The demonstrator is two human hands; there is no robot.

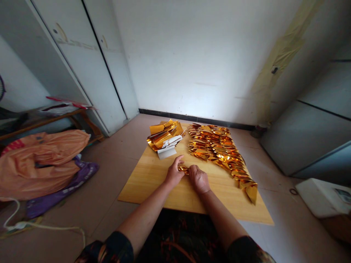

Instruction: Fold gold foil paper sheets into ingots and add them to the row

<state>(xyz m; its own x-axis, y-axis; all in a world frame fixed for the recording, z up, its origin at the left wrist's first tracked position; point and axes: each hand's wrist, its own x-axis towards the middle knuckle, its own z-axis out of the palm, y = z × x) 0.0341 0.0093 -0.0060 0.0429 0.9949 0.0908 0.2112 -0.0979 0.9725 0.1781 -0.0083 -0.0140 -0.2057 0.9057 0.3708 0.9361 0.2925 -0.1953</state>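
Note:
Between my two hands, over the near half of a wooden board [153, 182], is a small crumpled piece of gold foil paper [183, 169]. My left hand [174, 170] grips its left end, with thumb and fingers curled round it. Closed on the right end is my right hand [199, 179], its knuckles upward. Beyond my left hand lies a loose pile of gold foil sheets [167, 131], with white-backed paper [167, 152] at its near edge. Rows of folded gold foil pieces [219, 146] overlap along the board's right side.
An orange plastic bag [41, 164] and a purple bag [68, 190] lie on the floor at left, near a pale cable [55, 226]. A grey cabinet [82, 54] stands behind them. At right are a white box [320, 197] and a large grey appliance-like cabinet [315, 135].

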